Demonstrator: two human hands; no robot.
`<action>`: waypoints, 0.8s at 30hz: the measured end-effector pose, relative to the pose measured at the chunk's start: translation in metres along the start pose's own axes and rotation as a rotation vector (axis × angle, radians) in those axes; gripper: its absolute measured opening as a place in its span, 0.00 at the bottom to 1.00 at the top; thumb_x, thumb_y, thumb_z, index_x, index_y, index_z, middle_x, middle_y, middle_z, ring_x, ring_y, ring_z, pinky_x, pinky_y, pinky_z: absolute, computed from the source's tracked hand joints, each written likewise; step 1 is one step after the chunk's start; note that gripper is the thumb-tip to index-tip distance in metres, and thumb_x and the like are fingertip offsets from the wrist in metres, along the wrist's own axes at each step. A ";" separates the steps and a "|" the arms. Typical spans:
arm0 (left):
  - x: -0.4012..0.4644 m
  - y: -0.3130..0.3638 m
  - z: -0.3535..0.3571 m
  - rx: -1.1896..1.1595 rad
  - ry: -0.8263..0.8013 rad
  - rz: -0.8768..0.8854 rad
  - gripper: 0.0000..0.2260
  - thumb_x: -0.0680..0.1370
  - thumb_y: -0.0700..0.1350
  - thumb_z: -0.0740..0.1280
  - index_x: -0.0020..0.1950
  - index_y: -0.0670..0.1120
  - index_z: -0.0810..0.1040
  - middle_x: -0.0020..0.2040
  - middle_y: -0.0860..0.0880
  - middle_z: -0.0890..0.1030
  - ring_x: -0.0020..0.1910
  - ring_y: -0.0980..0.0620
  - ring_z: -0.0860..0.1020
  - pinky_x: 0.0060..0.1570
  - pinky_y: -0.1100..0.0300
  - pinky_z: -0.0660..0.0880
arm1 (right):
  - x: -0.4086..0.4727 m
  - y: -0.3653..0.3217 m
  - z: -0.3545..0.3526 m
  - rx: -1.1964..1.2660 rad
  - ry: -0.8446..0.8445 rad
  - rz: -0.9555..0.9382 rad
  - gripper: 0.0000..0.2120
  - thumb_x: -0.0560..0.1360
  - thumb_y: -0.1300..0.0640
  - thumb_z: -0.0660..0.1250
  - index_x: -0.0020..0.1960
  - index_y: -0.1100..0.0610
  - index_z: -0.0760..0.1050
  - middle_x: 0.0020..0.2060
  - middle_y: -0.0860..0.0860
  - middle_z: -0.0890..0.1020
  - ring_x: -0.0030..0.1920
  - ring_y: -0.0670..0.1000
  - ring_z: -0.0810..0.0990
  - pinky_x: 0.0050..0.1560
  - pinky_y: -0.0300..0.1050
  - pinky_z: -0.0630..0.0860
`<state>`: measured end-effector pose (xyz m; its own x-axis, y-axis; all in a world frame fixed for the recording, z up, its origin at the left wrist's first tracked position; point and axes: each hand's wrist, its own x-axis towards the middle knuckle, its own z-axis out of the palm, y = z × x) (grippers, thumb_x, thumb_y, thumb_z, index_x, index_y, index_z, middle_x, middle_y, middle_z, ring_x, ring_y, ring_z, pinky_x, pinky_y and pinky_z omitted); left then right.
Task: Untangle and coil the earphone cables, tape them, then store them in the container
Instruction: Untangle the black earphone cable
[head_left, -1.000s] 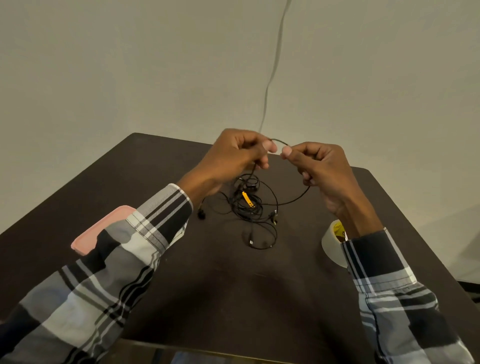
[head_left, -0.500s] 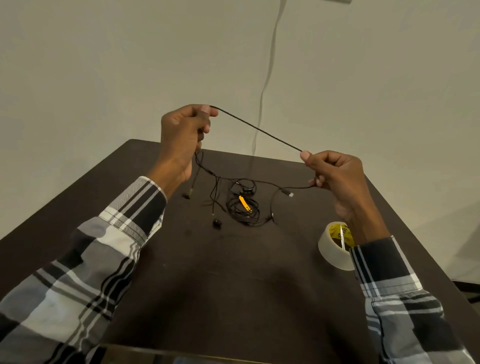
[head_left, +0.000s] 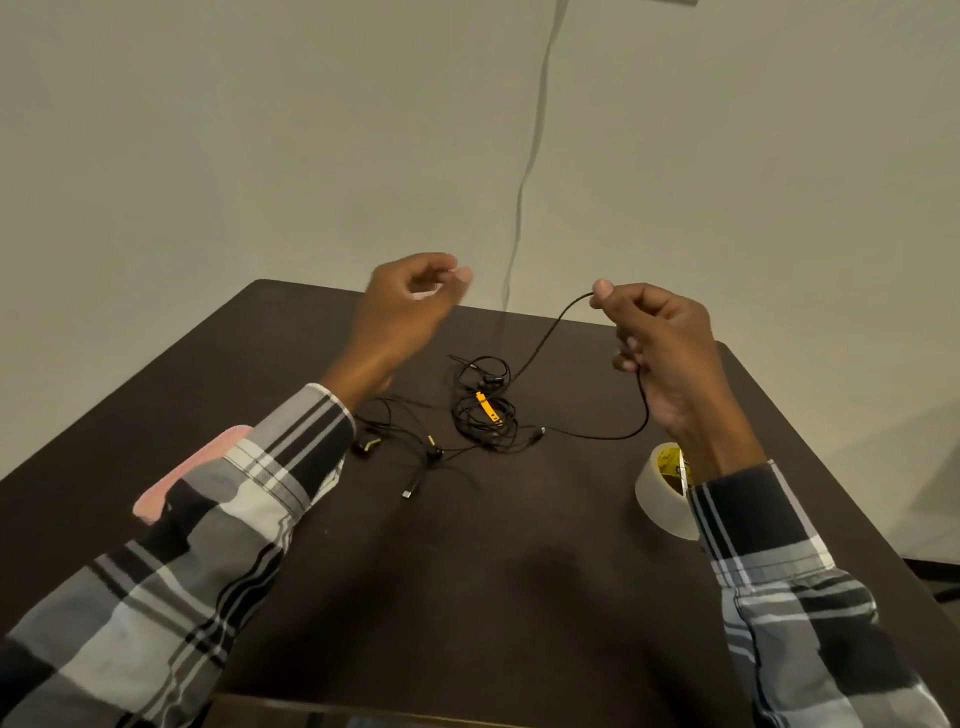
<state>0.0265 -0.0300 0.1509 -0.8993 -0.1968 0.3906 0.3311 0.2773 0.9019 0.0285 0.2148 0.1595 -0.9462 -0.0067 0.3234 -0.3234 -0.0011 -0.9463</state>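
Head view shows the grip of the right hand (head_left: 670, 353) closed around a black cable (head_left: 545, 338): thumb and forefinger pinch it near the top, and a second part of the same strand passes under the lower curled fingers, so a first loop seems to be forming there. The left hand (head_left: 402, 306) is raised beside it, a little blurred, with the fingers loosely curled and no cable visible in them. Half a second ago this hand held the other end high and the strand was stretched tight between both hands; now that end is released and the cable hangs slack from the right hand down to the tangle (head_left: 485, 410), which lies in the middle of the dark tabletop (head_left: 467, 597) with an orange tag in it. I judge that one strand was pulled free and the coiling starts now, with most of the untangling not yet done. More loose ends and earbuds (head_left: 366, 446) lie left of the tangle. The tape roll (head_left: 662, 499) stands near the right wrist, partly hidden by the sleeve. A pink flat object (head_left: 176, 483), perhaps belonging to the container, is partly hidden under the left sleeve.
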 end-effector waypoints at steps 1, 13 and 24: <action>-0.003 0.006 0.007 -0.021 -0.105 0.049 0.14 0.76 0.54 0.71 0.59 0.49 0.82 0.52 0.54 0.84 0.54 0.59 0.81 0.57 0.63 0.76 | 0.000 -0.001 0.006 -0.017 -0.027 -0.008 0.12 0.73 0.47 0.76 0.42 0.57 0.84 0.26 0.44 0.73 0.27 0.44 0.62 0.27 0.38 0.63; -0.001 0.032 0.008 -0.244 -0.130 0.087 0.06 0.80 0.42 0.68 0.47 0.43 0.84 0.32 0.51 0.78 0.30 0.55 0.76 0.39 0.56 0.81 | 0.004 -0.003 -0.003 -0.075 -0.107 -0.022 0.13 0.69 0.44 0.77 0.39 0.54 0.85 0.25 0.46 0.72 0.26 0.43 0.64 0.26 0.36 0.64; 0.019 -0.010 -0.029 -0.169 0.249 -0.140 0.06 0.79 0.40 0.66 0.50 0.43 0.84 0.40 0.50 0.83 0.40 0.54 0.80 0.46 0.60 0.80 | 0.007 0.001 -0.029 -0.081 0.032 -0.026 0.14 0.69 0.42 0.77 0.41 0.54 0.86 0.24 0.46 0.69 0.27 0.45 0.64 0.30 0.39 0.66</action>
<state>0.0150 -0.0641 0.1548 -0.8485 -0.4519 0.2754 0.2711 0.0758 0.9596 0.0208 0.2438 0.1606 -0.9367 0.0245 0.3493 -0.3464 0.0801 -0.9347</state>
